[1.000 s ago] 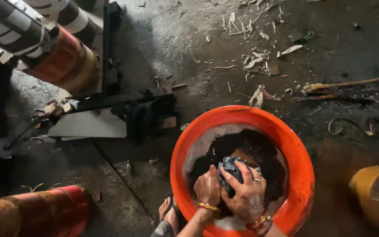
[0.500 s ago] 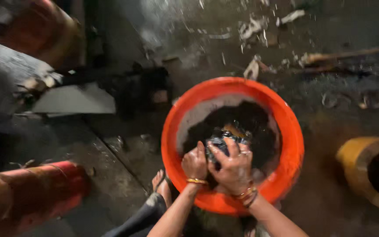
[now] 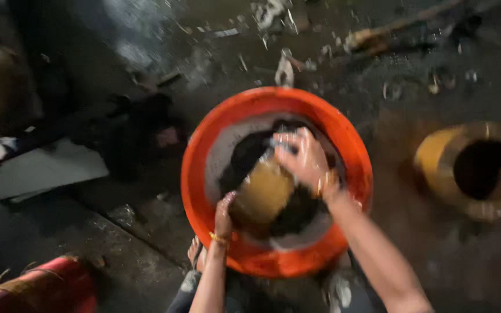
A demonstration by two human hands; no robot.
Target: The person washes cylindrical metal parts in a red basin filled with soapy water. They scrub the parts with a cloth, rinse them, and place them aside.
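Observation:
An orange plastic tub point(image 3: 204, 150) stands on the dirty ground and holds dark wet matter with pale foam at the rim. Inside it lies a round yellowish-brown metal pot point(image 3: 265, 194). My left hand point(image 3: 224, 211), with a gold bangle at the wrist, grips the pot's near edge. My right hand point(image 3: 300, 156), wearing bangles and a ring, presses a dark scrubbing wad onto the pot's far side. The picture is blurred by motion.
A yellow round vessel with a dark opening point(image 3: 474, 168) sits on the ground at the right. A red cylindrical object point(image 3: 42, 290) lies at the bottom left. A pale flat sheet point(image 3: 36, 171) lies at the left, with scattered debris point(image 3: 285, 69) beyond the tub. My bare foot point(image 3: 195, 252) rests beside the tub.
The view has swung so the tub sits more central. Both hands were clasped around a dark wad; now a yellowish-brown pot shows, the left hand at its edge, the right higher up.

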